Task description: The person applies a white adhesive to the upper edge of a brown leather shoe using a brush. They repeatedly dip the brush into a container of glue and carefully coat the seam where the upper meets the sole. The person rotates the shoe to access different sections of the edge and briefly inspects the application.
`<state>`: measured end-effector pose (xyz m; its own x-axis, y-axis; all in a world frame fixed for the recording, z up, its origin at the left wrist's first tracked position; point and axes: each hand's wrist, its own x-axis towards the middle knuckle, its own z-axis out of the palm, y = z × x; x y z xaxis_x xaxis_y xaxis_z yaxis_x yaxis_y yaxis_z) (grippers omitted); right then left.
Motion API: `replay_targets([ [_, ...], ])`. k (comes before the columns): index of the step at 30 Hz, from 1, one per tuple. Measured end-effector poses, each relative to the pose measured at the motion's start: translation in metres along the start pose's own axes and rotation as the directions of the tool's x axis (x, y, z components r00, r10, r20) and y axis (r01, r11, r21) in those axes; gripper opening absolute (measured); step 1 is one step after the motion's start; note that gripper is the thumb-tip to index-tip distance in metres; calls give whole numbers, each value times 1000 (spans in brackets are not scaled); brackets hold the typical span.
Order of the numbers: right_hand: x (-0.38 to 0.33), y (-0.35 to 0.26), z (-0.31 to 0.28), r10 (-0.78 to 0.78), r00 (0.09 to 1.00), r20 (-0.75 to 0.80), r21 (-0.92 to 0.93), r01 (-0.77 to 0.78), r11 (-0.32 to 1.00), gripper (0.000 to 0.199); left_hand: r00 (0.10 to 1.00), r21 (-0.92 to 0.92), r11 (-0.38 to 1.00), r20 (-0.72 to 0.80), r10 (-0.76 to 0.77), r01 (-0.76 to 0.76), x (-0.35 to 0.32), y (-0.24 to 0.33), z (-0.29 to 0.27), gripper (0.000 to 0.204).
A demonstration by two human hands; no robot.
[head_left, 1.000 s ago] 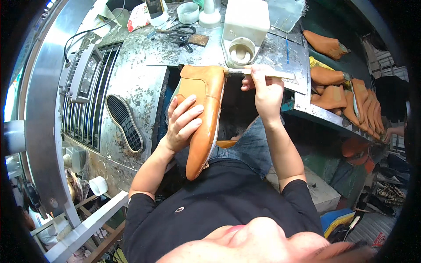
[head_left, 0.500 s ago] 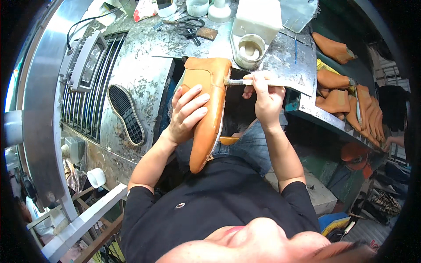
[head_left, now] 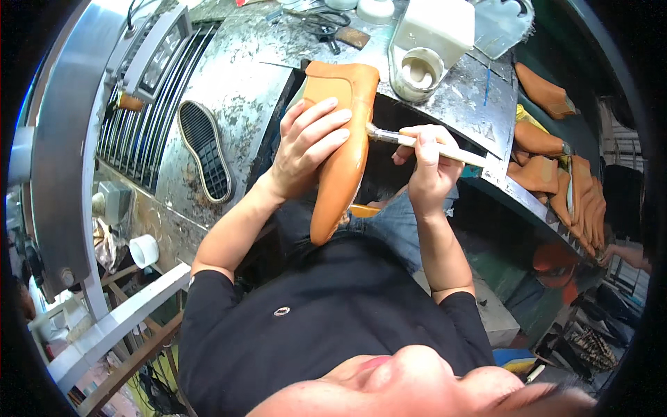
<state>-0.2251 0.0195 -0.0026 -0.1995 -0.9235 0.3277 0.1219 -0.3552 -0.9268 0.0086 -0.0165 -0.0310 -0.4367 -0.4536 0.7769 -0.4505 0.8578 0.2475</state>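
My left hand point(head_left: 309, 149) grips an orange-tan leather shoe upper point(head_left: 340, 160) on its last, held lengthwise over my lap with the toe toward me. My right hand point(head_left: 427, 163) holds a wooden-handled brush point(head_left: 424, 144); its bristle tip touches the right edge of the upper. A round open pot of pale glue point(head_left: 417, 71) stands on the worn metal bench point(head_left: 243, 76) just beyond the shoe.
A black rubber sole point(head_left: 205, 158) lies on the bench to the left. Scissors point(head_left: 323, 26) and a white container point(head_left: 445, 24) sit at the back. Several tan uppers point(head_left: 549, 167) are stacked on a shelf at right. A white cup point(head_left: 144, 250) sits low left.
Both hands and the shoe sit a little lower and nearer to me in the picture. The brush stays against the upper's right edge.
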Motion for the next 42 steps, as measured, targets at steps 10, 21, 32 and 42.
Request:
replay_targets([
  [10, -10, -12, -6, -63, 998, 22, -41, 64, 997, 29, 997, 128, 992, 72, -2, -7, 8, -6, -2, 60],
  [21, -23, -23, -3, -151, 988, 22, -122, 153, 981, 30, 976, 153, 979, 150, -155, 132, 19, -2, -5, 67],
  [32, -5, -34, -23, -174, 969, -173, -97, 159, 982, 38, 791, -353, 726, 432, -433, 590, 49, -4, -38, 85],
  [42, 63, -33, -19, 72, 977, 202, -147, -42, 988, 22, 450, -418, 186, 728, -517, 889, 17, 1, -12, 86],
])
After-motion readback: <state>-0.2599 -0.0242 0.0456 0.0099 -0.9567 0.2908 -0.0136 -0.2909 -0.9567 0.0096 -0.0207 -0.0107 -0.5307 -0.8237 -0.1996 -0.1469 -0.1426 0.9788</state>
